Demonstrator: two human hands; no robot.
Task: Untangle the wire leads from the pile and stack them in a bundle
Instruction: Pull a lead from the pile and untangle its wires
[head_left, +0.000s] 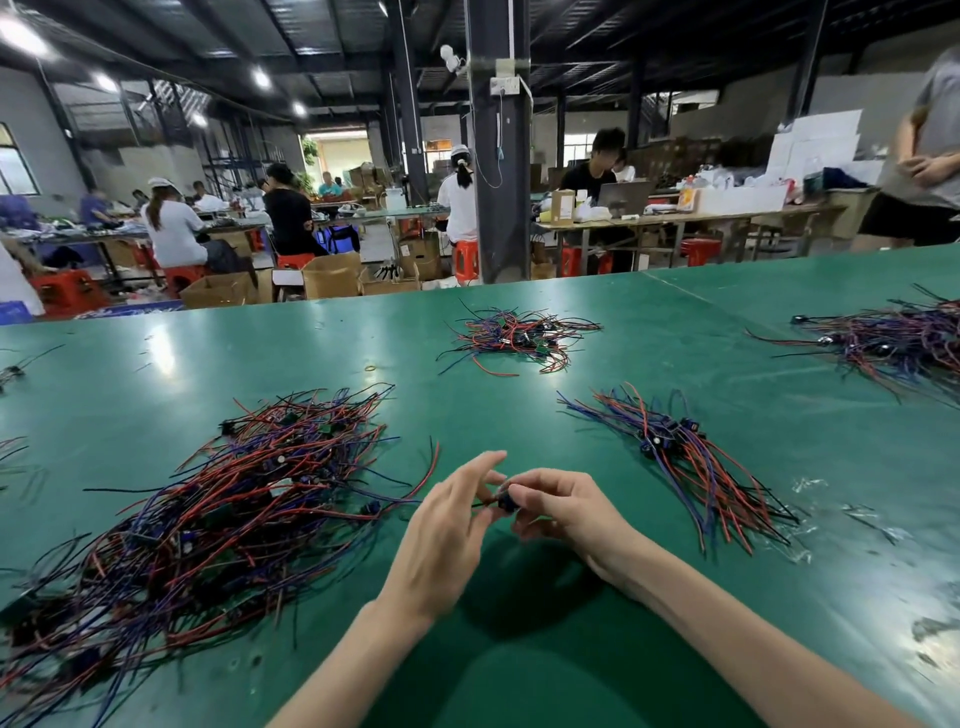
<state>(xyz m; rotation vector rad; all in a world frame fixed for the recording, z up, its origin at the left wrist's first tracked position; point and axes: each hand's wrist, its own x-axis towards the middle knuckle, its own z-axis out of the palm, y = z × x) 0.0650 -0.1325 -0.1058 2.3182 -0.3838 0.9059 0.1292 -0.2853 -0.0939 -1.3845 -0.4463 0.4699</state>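
right hand fingers grip the small dark end part of one wire lead, held just right of the pile, over the desk. left hand touches the lead; whether its fingers pinch it cannot be told. the bundle lies further right of the pile. risk: wires trailing into the pile may snag, dragging neighbours or straining the joint if pulled hard. no legible brands or labels.

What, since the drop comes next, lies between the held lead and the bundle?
Nothing visible. The left hand and right hand pinch the lead; only bare table separates it from the bundle on the right.
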